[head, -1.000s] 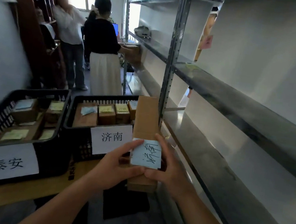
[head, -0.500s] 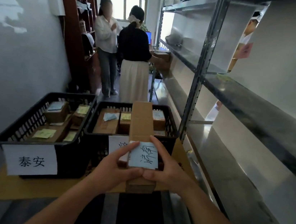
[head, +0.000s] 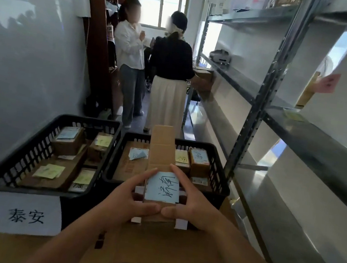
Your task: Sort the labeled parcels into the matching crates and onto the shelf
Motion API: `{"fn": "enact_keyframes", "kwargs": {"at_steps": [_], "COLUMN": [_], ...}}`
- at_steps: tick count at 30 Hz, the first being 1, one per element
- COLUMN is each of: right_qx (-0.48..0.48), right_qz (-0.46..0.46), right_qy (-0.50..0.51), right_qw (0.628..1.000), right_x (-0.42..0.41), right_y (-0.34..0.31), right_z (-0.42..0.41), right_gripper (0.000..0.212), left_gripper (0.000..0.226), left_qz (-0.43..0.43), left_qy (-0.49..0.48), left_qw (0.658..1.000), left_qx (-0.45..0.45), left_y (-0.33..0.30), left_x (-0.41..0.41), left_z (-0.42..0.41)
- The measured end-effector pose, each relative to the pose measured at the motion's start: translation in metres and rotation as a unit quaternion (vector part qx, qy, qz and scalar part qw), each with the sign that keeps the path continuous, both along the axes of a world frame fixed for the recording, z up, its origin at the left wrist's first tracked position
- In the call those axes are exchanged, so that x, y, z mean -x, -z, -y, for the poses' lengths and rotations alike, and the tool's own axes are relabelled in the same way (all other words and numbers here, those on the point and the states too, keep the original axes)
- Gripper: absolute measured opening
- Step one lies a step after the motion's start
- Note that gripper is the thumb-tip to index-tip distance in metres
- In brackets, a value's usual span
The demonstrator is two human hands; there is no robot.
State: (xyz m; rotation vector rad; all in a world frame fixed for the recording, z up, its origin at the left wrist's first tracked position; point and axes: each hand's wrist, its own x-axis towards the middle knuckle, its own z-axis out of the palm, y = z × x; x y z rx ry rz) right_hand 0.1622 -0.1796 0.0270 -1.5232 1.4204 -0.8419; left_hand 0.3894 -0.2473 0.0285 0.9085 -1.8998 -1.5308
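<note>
Narrow storeroom, parcel over crates

Grey metal shelf (head: 313, 136) runs right; flat cardboard covers the worktop (head: 152, 247). Left hand (head: 130, 200) and right hand (head: 193, 209) grip a long brown cardboard parcel (head: 162, 149), blue-noted, above the right black lattice crate (head: 217, 177).

Two crates sit side by side before you: the left crate (head: 39, 153) and the right crate (head: 218, 170), each holding parcels. Your left hand (head: 128, 202) and right hand (head: 193, 206) hold a long parcel (head: 162, 152) over the right crate. The shelf (head: 321, 137) runs along your right.
</note>
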Motion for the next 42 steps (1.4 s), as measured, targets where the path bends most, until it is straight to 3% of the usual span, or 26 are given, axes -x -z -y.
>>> {"fn": "enact_keyframes", "kwargs": {"at_steps": [9, 13, 24, 31, 38, 42], "right_qx": [-0.032, -0.056, -0.101, -0.119, -0.124, -0.116], "right_qz": [-0.027, -0.04, -0.003, -0.024, -0.012, -0.022], "right_qy": [0.002, -0.005, 0.006, -0.033, -0.045, -0.054], "right_qw": [0.999, 0.998, 0.995, 0.992, 0.991, 0.992], "right_x": [-0.018, -0.027, -0.022, -0.026, -0.03, -0.039], "right_y": [0.014, 0.026, 0.082, 0.107, 0.116, 0.117], "right_z": [0.128, 0.177, 0.253, 0.269, 0.268, 0.275], "right_gripper": [0.112, 0.112, 0.123, 0.131, 0.133, 0.135], "left_gripper": [0.087, 0.088, 0.086, 0.098, 0.108, 0.109], "left_qz": [0.041, 0.044, 0.105, 0.224, 0.345, 0.377], "left_qy": [-0.022, -0.029, -0.04, -0.02, -0.023, -0.039], "left_qw": [0.999, 0.998, 0.988, 0.974, 0.937, 0.925], "left_qx": [0.004, -0.041, -0.104, -0.029, 0.04, 0.023], "left_y": [0.022, 0.032, 0.071, 0.078, 0.071, 0.065], "left_x": [-0.018, -0.025, -0.021, -0.02, -0.017, -0.023], "left_z": [0.124, 0.168, 0.243, 0.255, 0.257, 0.263]}}
